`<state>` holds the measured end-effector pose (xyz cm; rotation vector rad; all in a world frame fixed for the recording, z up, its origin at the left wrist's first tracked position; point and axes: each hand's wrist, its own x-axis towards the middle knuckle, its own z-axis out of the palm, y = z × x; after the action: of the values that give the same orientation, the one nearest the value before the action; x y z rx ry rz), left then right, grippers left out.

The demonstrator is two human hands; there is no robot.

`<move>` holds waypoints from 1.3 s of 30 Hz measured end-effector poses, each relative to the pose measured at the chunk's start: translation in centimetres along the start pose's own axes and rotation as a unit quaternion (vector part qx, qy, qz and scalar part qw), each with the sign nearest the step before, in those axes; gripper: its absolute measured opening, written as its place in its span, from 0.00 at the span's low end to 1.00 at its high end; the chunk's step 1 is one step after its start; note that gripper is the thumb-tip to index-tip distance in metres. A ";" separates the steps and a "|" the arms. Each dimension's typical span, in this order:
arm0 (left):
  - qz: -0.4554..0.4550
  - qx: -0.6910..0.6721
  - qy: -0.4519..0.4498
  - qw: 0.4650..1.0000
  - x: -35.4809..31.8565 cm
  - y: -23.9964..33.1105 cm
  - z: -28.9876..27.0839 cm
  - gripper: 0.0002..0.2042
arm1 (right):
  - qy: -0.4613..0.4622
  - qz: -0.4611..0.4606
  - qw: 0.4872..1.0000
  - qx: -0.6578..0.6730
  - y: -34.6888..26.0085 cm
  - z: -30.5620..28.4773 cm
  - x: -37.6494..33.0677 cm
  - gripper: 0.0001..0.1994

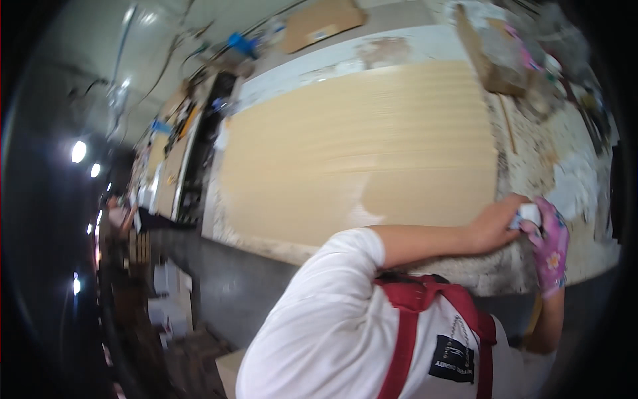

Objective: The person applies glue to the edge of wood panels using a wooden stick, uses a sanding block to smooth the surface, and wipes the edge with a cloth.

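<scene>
A large tan board (372, 146) lies flat on a paint-spattered workbench (531, 159). My bare left hand (495, 225) reaches across my chest to the board's near right corner, fingers curled against a small white object (530, 213). My right hand (551, 245), in a pink flowered glove, closes on the same white object from the other side. Both hands meet at the bench's front edge. What the white object is cannot be told. My white shirt and red apron straps (415, 312) fill the lower middle of the view.
A brown cardboard box (495, 56) and clutter stand at the bench's far right. A flat cardboard sheet (322, 23) lies beyond the board. More benches with tools (176, 143) run off to the left. Boxes (169, 299) sit on the dark floor below.
</scene>
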<state>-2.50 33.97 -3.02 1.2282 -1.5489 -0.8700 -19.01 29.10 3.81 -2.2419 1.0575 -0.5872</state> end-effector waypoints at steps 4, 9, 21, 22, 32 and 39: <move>0.031 0.040 0.002 0.999 1.2 1.0 -0.1 0.25 | 0.040 0.040 0.998 0.019 -0.4 -0.7 1.4 0.26; 0.050 -0.058 0.040 0.996 2.9 0.8 0.4 0.31 | 0.060 0.008 0.990 0.127 0.8 0.0 1.7 0.36; 0.018 -0.002 -0.022 1.000 1.8 1.8 -3.1 0.40 | 0.103 0.256 0.858 0.433 9.4 2.3 6.2 0.32; -0.015 -0.057 -0.031 0.998 0.1 2.3 -4.6 0.36 | 0.125 0.224 0.875 0.410 10.3 2.5 7.9 0.30; -0.042 0.462 0.029 0.885 -6.1 1.8 -17.2 0.35 | 0.244 0.158 0.953 0.080 19.5 6.5 23.1 0.24; -0.069 0.587 0.023 0.806 -5.9 -1.9 -17.8 0.33 | 0.202 0.164 0.961 0.098 20.2 7.1 20.8 0.24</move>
<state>15.29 39.64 -0.76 2.1985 -2.0179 0.1922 -13.34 4.39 -11.95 -1.7623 1.4638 -0.9793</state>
